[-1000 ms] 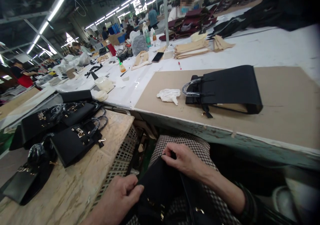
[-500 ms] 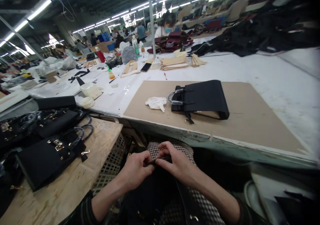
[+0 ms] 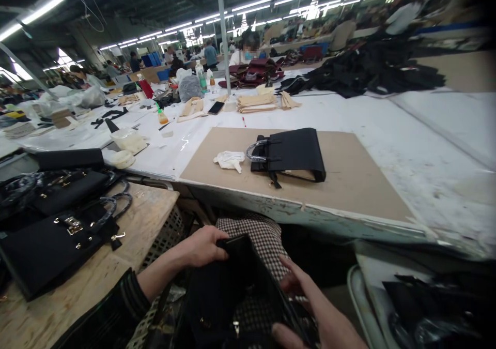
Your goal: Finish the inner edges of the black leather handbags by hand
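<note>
On my lap, over checked cloth (image 3: 267,245), rests a black handbag (image 3: 213,292) with its mouth spread apart and a dark inside. My left hand (image 3: 205,245) pinches the bag's upper rim at its far left corner, thumb over the edge. At the bag's right side is my right hand (image 3: 318,302), fingers apart and slightly curved; whether they touch the bag I cannot tell. Gold-coloured hardware shows low on the bag. Another black handbag (image 3: 296,155), its handles wrapped in clear film, lies on the brown board (image 3: 349,194) in front of me, beside a crumpled white glove-like piece (image 3: 229,160).
Several black handbags (image 3: 42,240) lie on a wooden bench (image 3: 151,209) at my left. The white worktable (image 3: 333,114) holds beige pieces (image 3: 256,102), a phone (image 3: 216,108) and black material (image 3: 360,72). Dark items (image 3: 430,307) sit low right. A masked person (image 3: 240,57) is across the table.
My hands have parted: the left holds the bag's rim, while the right has moved right and down with spread fingers. The lap bag's mouth now shows wide. The view has shifted rightward.
</note>
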A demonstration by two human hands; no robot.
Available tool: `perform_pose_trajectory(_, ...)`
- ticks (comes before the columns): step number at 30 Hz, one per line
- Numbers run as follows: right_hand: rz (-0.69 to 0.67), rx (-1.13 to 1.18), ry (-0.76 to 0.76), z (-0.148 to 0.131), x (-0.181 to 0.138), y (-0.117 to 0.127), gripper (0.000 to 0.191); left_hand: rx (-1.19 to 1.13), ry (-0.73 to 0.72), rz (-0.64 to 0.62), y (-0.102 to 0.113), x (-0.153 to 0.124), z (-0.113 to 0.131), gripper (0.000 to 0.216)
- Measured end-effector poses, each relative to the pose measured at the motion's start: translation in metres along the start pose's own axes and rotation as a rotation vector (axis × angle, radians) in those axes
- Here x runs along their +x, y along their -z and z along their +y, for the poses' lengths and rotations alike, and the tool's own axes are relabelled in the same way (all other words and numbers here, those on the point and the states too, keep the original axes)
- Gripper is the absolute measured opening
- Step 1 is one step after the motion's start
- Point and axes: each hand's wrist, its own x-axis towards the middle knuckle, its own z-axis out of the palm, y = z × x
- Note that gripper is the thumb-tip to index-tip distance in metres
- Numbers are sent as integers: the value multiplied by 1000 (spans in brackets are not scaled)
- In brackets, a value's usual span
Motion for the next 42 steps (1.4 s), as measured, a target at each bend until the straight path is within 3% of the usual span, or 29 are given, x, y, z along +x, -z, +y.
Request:
perform_pose_trajectory(5,-192,305,-121,-12,-1,56,78,107,-7,-203,38,-16,18,15)
perform_pose_trajectory(9,-280,499,-127,8,14,63,67,225,-83,-327,46,-17,23,15)
perform_pose_trajectory(12,-274,586,-151,28,28,57,61,109,-95,-277,35,-9,18,26)
perform_pose_trajectory(16,-194,495,-189,40,39,57,49,-127,13,-265,23,-1,14,41)
perform_pose_trajectory(21,-266,469,-36,28,44,64,37,-53,-69,-228,24,9,24,34)
perform_pose_trajectory(25,-253,505,-56,23,42,64,31,49,-156,-172,19,23,33,37)
perform_pose_trajectory(29,-228,502,-49,27,38,62,30,10,-234,-141,8,36,37,35)
perform_pose_trajectory(34,-214,420,-13,26,35,62,31,-2,-208,-173,-1,41,33,20)
perform_pose_trajectory(42,-165,276,-1,22,34,59,34,-22,-223,-147,-5,42,26,18)
